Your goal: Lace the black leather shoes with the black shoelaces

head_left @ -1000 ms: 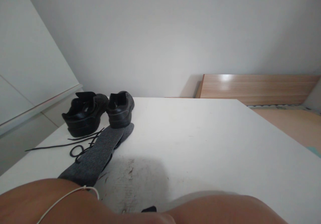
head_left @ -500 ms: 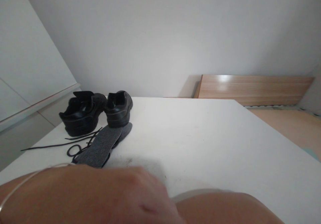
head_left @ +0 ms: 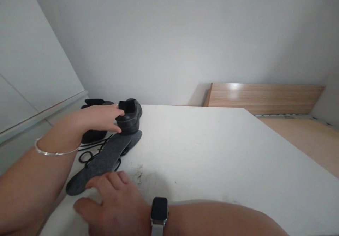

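Note:
Two black shoes stand at the far left of the white table. My left hand (head_left: 102, 118), a bracelet at its wrist, reaches over the left shoe (head_left: 92, 136) and covers much of it. Its thumb and fingers are spread at the heel of the right shoe (head_left: 129, 125); whether they touch it is hard to tell. Dark grey insoles (head_left: 107, 155) lie overlapping in front of the shoes, beside black laces (head_left: 86, 157). My right hand (head_left: 113, 200), below a watch, is open near the insoles' lower part, thumb and fingers apart, with nothing visible in it.
The white table (head_left: 201, 151) carries small dark specks (head_left: 139, 174) right of the insoles. A pale cabinet (head_left: 34, 73) borders the left side. Behind the table's right part are a wooden headboard (head_left: 265, 96) and a tan surface (head_left: 296, 133).
My left hand has moved from the bottom edge up to the right shoe. My right hand and watch have come into clear view, and more of the insoles shows. The view has shifted slightly.

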The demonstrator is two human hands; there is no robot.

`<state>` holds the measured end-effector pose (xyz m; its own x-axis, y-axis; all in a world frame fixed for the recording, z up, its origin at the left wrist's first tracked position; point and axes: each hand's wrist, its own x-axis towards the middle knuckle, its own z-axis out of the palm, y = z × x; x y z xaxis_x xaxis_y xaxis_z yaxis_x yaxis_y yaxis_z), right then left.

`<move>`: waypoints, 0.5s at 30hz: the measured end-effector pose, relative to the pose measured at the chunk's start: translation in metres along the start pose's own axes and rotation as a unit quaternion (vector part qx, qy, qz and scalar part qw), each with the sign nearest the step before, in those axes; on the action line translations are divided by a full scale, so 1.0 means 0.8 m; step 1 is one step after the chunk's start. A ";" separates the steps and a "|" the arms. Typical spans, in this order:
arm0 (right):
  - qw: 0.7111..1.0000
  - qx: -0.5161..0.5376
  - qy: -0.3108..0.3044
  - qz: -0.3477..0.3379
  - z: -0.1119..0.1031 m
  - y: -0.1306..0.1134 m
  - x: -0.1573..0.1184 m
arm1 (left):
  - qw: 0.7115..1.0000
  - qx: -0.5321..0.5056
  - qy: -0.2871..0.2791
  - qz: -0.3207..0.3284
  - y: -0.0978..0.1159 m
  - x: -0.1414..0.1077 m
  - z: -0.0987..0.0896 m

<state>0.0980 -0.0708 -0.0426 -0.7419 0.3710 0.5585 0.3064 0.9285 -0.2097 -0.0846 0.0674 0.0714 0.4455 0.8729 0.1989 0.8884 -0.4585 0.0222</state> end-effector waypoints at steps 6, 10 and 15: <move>0.996 -0.061 0.057 0.035 -0.031 0.001 0.013 | 0.984 0.108 -0.141 -0.009 -0.013 0.038 0.017; 0.988 -0.108 0.003 0.115 -0.031 0.020 0.020 | 0.991 0.048 -0.118 -0.029 -0.018 0.044 0.021; 0.980 -0.122 -0.063 0.143 -0.022 0.047 0.017 | 0.999 0.008 -0.035 -0.035 0.004 0.046 0.019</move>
<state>0.1102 -0.0313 -0.0286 -0.6681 0.6284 0.3984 0.6342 0.7610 -0.1368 -0.0635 0.1005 0.0643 0.3882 0.9127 0.1279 0.9191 -0.3936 0.0188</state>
